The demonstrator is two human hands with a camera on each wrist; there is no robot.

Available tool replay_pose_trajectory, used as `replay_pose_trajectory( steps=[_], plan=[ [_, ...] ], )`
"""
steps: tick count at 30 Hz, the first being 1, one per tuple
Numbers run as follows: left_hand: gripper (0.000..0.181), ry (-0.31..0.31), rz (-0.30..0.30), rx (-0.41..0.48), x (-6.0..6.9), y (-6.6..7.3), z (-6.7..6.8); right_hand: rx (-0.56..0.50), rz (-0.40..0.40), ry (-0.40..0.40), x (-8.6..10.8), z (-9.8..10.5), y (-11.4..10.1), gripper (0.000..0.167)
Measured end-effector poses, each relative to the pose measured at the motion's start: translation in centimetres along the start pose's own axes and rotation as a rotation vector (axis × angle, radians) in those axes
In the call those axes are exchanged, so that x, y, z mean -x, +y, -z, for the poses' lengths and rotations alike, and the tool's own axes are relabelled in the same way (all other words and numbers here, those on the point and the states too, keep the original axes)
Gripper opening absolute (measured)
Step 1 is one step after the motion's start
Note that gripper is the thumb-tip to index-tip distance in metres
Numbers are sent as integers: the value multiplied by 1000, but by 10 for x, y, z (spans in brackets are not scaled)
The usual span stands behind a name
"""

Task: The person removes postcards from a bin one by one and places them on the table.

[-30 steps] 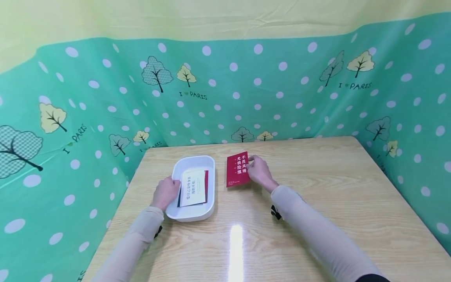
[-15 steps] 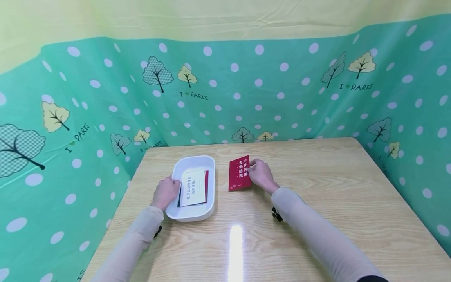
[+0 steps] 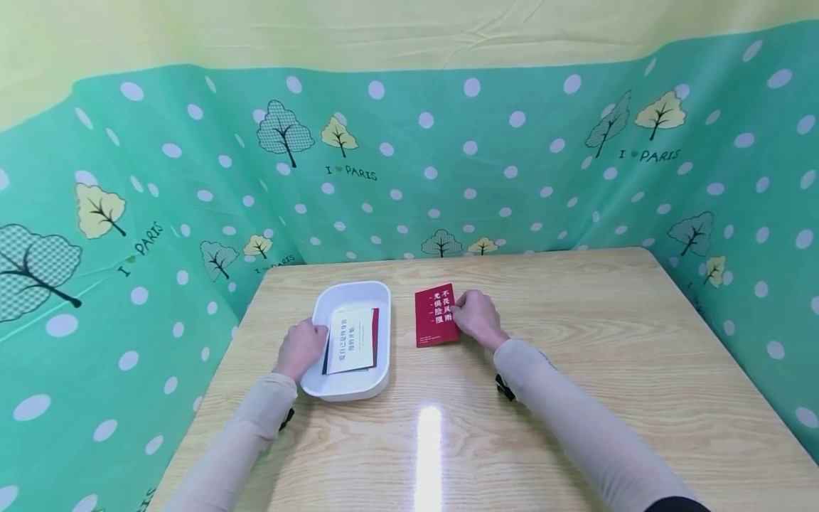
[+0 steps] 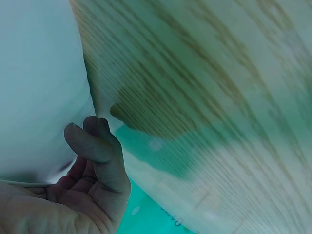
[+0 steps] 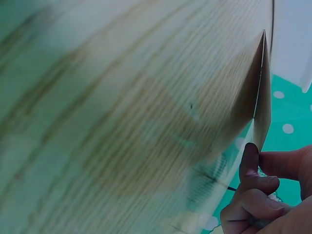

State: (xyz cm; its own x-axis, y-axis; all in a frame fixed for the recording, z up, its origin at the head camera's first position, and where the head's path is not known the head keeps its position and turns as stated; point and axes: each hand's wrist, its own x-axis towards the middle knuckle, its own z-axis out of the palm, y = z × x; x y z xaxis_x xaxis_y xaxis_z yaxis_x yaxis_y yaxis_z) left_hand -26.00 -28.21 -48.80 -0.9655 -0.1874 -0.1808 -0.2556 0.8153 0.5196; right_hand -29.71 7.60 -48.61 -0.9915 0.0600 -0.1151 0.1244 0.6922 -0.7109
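Left arm (image 3: 220, 455) extends from near left, right arm (image 3: 576, 419) from near right; both in pale sleeves (image 3: 265, 409). Left hand (image 3: 302, 350): fingers (image 4: 90, 145) curled in grip, palm (image 4: 56, 212) partly seen in left wrist view. Right hand (image 3: 476, 318), slightly farther off: fingertips (image 5: 250, 152) pinched, other fingers bent. Hands bare, well apart.

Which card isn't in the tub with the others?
The red card with white writing, pinched by the right hand beside the white tub. The other cards lie stacked inside the tub, a white one on top.
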Motion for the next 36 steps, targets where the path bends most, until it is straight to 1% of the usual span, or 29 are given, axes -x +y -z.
replay_pose_trajectory(
  steps=[5,14,20,27,32,36],
  plan=[
    [43,0,-6,5,-1,-1,0,4,-1,-7,-1,1,1,16],
    [48,-11,19,27,-2,1,-1,38,-29,-29,-1,0,5,15],
    [48,-15,20,9,-2,0,-1,49,-49,-58,-2,-1,6,16],
    [47,-12,13,-11,-2,0,0,56,-59,-65,-2,-1,7,17],
    [45,2,5,-18,-1,0,-2,46,-58,-65,-2,-1,7,15],
    [44,2,6,-23,-1,-1,-2,51,-29,-59,0,-1,7,14]
  ],
)
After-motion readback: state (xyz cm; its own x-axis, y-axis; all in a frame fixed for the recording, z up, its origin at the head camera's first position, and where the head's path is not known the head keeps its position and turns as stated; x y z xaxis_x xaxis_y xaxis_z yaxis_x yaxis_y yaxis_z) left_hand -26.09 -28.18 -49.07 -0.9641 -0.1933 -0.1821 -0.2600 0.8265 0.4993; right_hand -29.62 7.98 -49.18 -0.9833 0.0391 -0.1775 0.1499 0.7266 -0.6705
